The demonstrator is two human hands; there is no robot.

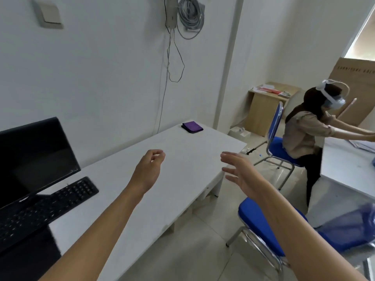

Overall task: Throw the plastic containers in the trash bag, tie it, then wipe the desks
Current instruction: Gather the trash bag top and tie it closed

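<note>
Folded purple cloth (192, 126), flat at the far end of the white bench (172, 169), well apart from our hands; containers and trash bag not in view. Left hand (149, 169) loosely curled, right hand (239, 173) spread wide, both empty; we judge wiping comes next, so we take the cloth and sweep clear of keyboard (46, 207) and monitor (34, 159). Around: blue chair (261, 226), tiled floor, a second person (304, 130) seated at another bench.
</note>
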